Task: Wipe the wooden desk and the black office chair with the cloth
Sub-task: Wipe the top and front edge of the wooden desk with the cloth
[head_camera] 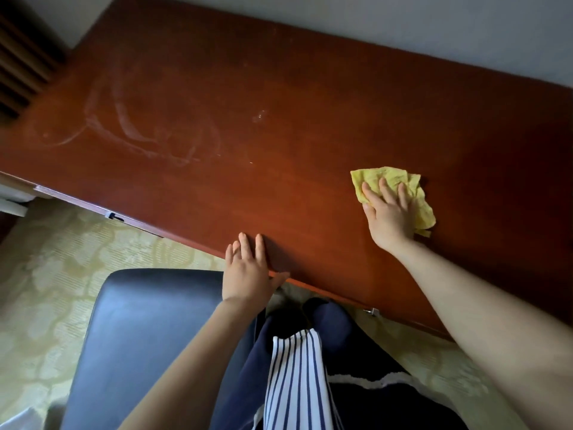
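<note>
A reddish-brown wooden desk (pixel 279 119) runs across the view, with pale smear marks on its left half. A crumpled yellow cloth (pixel 393 178) lies on the right part of the desk. My right hand (pixel 389 212) presses flat on the cloth with straight fingers. At the desk's near edge my left hand (pixel 248 270) rests with fingers straight on the top and the thumb along the edge. The black office chair (pixel 148 330) stands below my left arm, its seat partly hidden by the arm and my leg.
A slatted dark panel (pixel 21 63) stands at the far left beside the desk. A grey wall (pixel 434 23) backs the desk. Patterned yellow-green carpet (pixel 55 268) covers the floor. Small metal fittings (pixel 113 216) stick out under the desk's front edge.
</note>
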Demonstrator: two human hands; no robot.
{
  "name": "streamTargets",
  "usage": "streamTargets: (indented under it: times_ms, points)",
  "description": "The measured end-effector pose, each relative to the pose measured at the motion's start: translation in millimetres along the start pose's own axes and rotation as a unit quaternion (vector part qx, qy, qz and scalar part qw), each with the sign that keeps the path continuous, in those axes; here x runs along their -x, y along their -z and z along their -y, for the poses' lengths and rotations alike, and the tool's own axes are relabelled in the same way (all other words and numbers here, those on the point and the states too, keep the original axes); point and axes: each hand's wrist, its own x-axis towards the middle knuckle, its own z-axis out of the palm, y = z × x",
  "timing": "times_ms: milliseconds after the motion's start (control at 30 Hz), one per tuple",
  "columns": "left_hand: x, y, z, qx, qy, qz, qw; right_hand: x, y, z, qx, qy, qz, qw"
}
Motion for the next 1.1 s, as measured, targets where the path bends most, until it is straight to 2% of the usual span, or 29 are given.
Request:
streamTargets:
  times_ms: [133,267,367,467,700,800,967,1100]
  points:
    - [-1,-1,17,0.033,-0.041,0.000,0.999,21,-15,49,0.011,0.062,0.018,0.998]
    - [-6,8,36,0.152,-0.058,0.021,0.986,51,-35,86,0.042,0.146,0.018,0.988]
    - [-15,17,55,0.210,-0.052,-0.062,0.974,71,-47,101,0.055,0.225,0.034,0.972]
    - [-26,19,76,0.201,-0.008,-0.101,0.974,80,-53,107,0.042,0.338,0.045,0.939]
    - [-58,20,108,0.133,0.114,-0.021,0.984,13,-24,124,0.068,0.543,0.062,0.835]
    - [-71,23,113,0.134,0.153,0.011,0.979,-25,-17,143,0.084,0.577,0.102,0.806]
    - [-84,25,109,0.114,0.178,0.017,0.977,-84,-6,168,0.089,0.630,0.104,0.764]
    - [-88,24,107,0.105,0.181,0.031,0.977,-128,-3,194,0.093,0.590,0.102,0.796]
